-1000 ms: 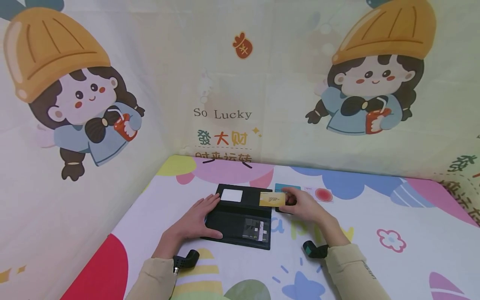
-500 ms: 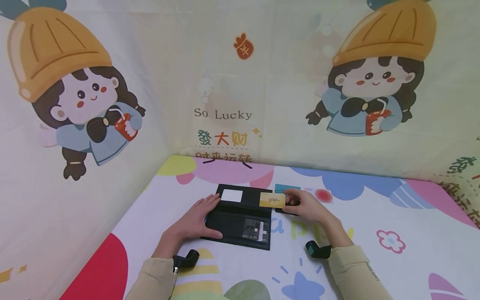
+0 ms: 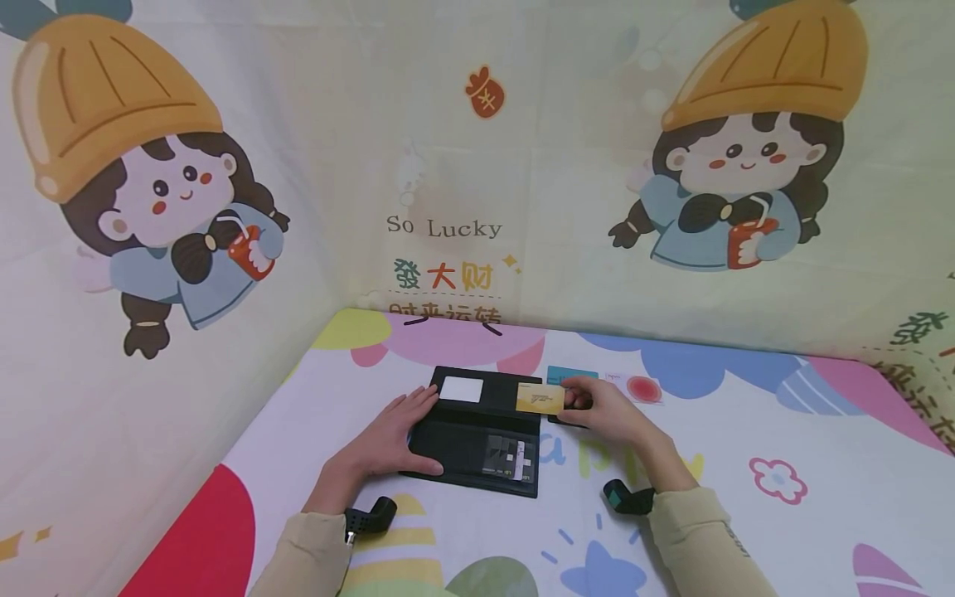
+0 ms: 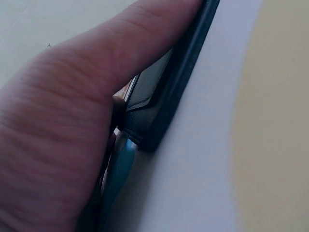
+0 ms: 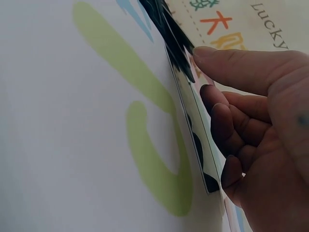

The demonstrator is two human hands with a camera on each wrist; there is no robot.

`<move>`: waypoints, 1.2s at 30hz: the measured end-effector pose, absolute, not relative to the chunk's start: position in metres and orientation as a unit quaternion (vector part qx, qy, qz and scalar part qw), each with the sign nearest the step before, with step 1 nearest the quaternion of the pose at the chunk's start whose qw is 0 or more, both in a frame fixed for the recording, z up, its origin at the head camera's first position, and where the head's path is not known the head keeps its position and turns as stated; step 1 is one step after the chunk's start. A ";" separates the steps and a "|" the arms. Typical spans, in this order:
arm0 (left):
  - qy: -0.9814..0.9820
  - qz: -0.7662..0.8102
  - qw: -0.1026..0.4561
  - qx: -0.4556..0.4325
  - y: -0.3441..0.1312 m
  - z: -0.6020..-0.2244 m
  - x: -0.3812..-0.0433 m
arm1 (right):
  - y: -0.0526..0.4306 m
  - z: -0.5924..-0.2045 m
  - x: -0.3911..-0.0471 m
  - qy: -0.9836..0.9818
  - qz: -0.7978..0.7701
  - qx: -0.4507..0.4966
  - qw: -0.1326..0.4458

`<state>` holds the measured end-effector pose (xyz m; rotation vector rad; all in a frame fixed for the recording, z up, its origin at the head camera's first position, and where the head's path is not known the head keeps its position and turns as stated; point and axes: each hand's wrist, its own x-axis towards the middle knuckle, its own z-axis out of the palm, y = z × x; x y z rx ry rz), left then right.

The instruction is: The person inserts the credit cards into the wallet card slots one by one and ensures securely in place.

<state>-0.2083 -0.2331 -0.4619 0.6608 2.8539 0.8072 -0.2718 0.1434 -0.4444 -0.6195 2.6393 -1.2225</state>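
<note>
A black card wallet (image 3: 472,421) lies unfolded on the table. My left hand (image 3: 391,435) rests on its left side, fingers extended toward the upper flap and thumb on the lower flap; in the left wrist view the thumb (image 4: 140,38) lies over the wallet's edge (image 4: 174,92). My right hand (image 3: 612,408) pinches the right end of a gold card (image 3: 539,398) at the right side of the upper flap. The card's left end overlaps the flap; how much is in a slot I cannot tell. A white card or window (image 3: 461,389) and dark cards (image 3: 509,458) show in the wallet.
Right of the wallet lie a teal card (image 3: 570,375), partly behind my right hand, a dark card (image 3: 564,421) below it, and a pale card with a red circle (image 3: 643,388). A printed cloth covers the table (image 3: 746,431); printed walls rise behind and at left.
The gold card and my right hand have shifted slightly left, so less of the card shows past the wallet's right edge. My left hand and the wallet have stayed put.
</note>
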 end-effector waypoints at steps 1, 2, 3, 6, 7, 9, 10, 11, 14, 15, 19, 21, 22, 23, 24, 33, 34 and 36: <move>0.938 0.266 0.049 0.218 -0.233 -0.462 -0.208 | 0.143 -0.444 -0.272 0.885 -0.409 -0.207 0.083; 0.938 0.266 0.048 0.218 -0.233 -0.462 -0.208 | 0.142 -0.444 -0.272 0.886 -0.408 -0.206 0.083; 0.938 0.265 0.046 0.219 -0.234 -0.463 -0.208 | 0.141 -0.444 -0.272 0.888 -0.404 -0.206 0.082; 0.939 0.263 0.042 0.218 -0.234 -0.464 -0.208 | 0.138 -0.444 -0.272 0.895 -0.390 -0.201 0.079; 0.939 0.261 0.043 0.217 -0.234 -0.464 -0.208 | 0.138 -0.444 -0.272 0.898 -0.385 -0.198 0.079; 0.940 0.259 0.045 0.216 -0.234 -0.464 -0.208 | 0.136 -0.444 -0.272 0.902 -0.376 -0.196 0.078; 0.940 0.260 0.046 0.216 -0.234 -0.463 -0.208 | 0.135 -0.443 -0.272 0.904 -0.373 -0.195 0.077; 0.940 0.261 0.048 0.215 -0.234 -0.463 -0.208 | 0.134 -0.442 -0.271 0.905 -0.370 -0.195 0.076; 0.940 0.261 0.051 0.215 -0.233 -0.462 -0.207 | 0.131 -0.442 -0.271 0.901 -0.378 -0.199 0.082; 0.939 0.262 0.052 0.215 -0.233 -0.462 -0.207 | 0.130 -0.443 -0.271 0.899 -0.381 -0.200 0.083; 0.941 0.260 0.054 0.210 -0.232 -0.462 -0.207 | 0.128 -0.445 -0.273 0.892 -0.394 -0.204 0.088; 0.942 0.258 0.056 0.206 -0.232 -0.462 -0.207 | 0.127 -0.447 -0.274 0.891 -0.393 -0.209 0.086; 0.942 0.258 0.056 0.205 -0.232 -0.462 -0.207 | 0.127 -0.447 -0.274 0.891 -0.394 -0.210 0.085; 0.943 0.258 0.057 0.203 -0.232 -0.461 -0.207 | 0.126 -0.448 -0.274 0.891 -0.393 -0.212 0.084; 0.944 0.257 0.057 0.201 -0.232 -0.461 -0.207 | 0.126 -0.448 -0.275 0.892 -0.389 -0.214 0.082; 0.944 0.257 0.059 0.200 -0.232 -0.462 -0.207 | 0.120 -0.446 -0.274 0.899 -0.368 -0.226 0.069; 0.943 0.258 0.057 0.202 -0.232 -0.462 -0.207 | 0.119 -0.446 -0.274 0.901 -0.365 -0.225 0.069; 0.942 0.259 0.056 0.205 -0.232 -0.461 -0.207 | 0.118 -0.446 -0.274 0.904 -0.358 -0.223 0.069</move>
